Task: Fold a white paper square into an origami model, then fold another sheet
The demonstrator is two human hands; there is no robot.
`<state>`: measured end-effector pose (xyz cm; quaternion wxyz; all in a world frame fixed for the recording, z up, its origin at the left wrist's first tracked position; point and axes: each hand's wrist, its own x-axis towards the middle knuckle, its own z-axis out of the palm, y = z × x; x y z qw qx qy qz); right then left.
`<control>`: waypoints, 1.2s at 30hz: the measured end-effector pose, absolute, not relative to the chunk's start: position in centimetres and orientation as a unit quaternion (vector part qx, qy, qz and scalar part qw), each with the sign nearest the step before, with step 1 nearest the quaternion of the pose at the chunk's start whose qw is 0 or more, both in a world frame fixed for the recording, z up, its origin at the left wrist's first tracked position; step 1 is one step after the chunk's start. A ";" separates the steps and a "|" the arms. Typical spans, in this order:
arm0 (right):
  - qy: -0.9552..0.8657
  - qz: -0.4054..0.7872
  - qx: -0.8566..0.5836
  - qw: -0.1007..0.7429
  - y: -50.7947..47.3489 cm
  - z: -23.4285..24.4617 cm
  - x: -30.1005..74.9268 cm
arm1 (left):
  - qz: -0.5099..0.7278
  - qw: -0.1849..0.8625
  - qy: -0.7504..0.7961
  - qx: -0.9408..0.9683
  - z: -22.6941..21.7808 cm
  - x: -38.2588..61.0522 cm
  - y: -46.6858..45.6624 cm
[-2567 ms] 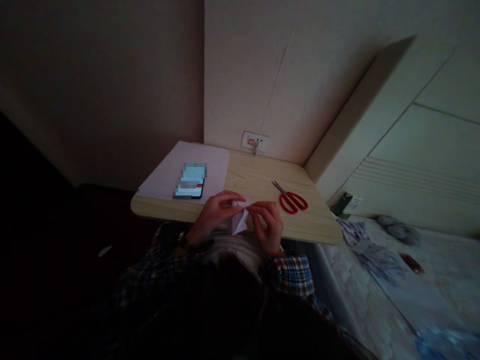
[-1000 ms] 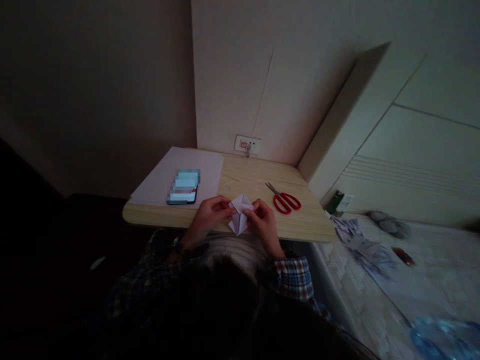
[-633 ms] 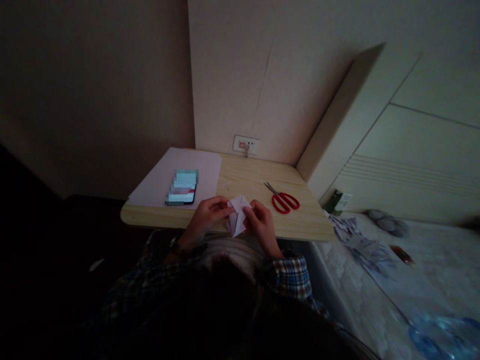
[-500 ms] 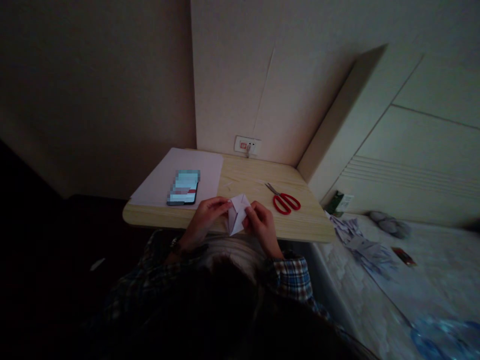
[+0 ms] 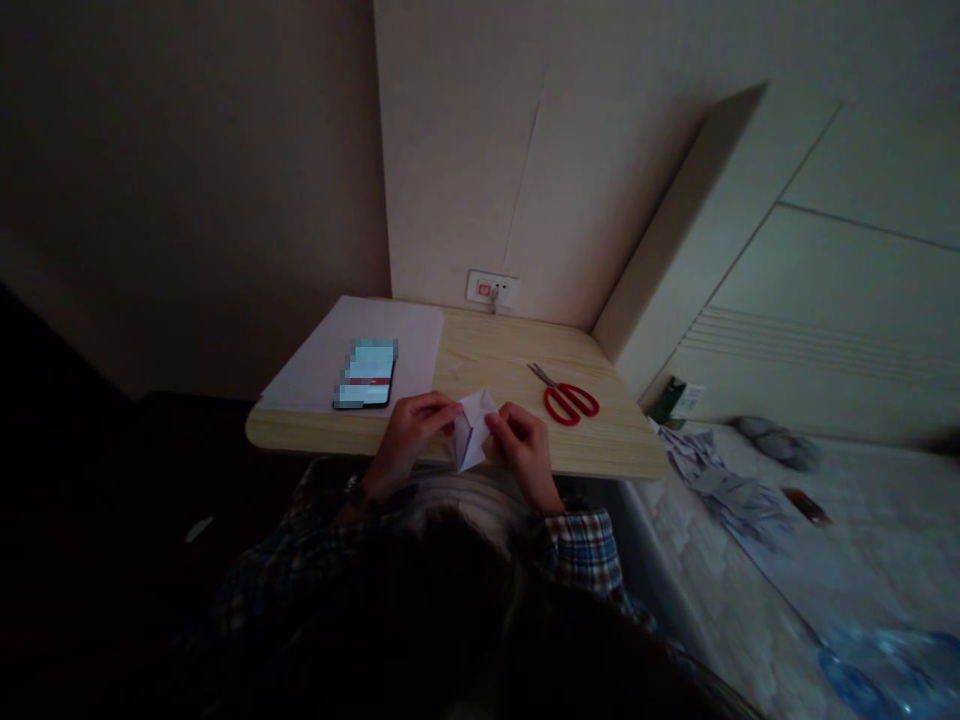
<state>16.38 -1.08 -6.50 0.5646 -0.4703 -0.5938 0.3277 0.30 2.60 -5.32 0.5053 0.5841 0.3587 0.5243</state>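
Note:
A small folded piece of white paper (image 5: 472, 430) is held up at the front edge of the wooden table (image 5: 495, 350). My left hand (image 5: 411, 432) pinches its left side between thumb and fingers. On the opposite side, my right hand (image 5: 523, 445) grips the paper's right edge, thumb on top. Creases and an overlapping flap show on the face of the paper. Red-handled scissors (image 5: 564, 395) lie on the table beyond my right hand, blades pointing to the back left. Left of my left hand, a phone (image 5: 366, 375) with a lit screen rests on white sheets (image 5: 315, 355).
A wall socket (image 5: 493, 289) with a plug in it sits just above the table's back edge. To the right is a bed (image 5: 675, 560) bearing crumpled paper strips (image 5: 735, 495), a grey bundle (image 5: 776, 442) and blue-tinted clear plastic (image 5: 892, 670). A white scrap (image 5: 199, 529) lies on the dark floor.
My right thumb has shifted slightly up along the paper's right edge. Both hands keep hold of the folded paper, and the view has moved a little.

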 end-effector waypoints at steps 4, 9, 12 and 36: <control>-0.575 0.351 -0.468 0.572 -0.8 -6.9 16.3 | 0.529 0.511 0.375 0.564 -5.4 0.5 2.7; -0.573 0.363 -0.461 0.572 -0.8 -6.9 16.2 | 0.531 0.505 0.376 0.567 -5.1 0.5 2.6; -0.587 0.375 -0.441 0.566 -1.0 -6.6 16.2 | 0.546 0.487 0.374 0.570 -5.1 0.4 2.5; -0.607 0.285 -0.489 0.558 -1.7 -6.5 16.2 | 0.452 0.535 0.334 0.631 -6.2 0.3 3.6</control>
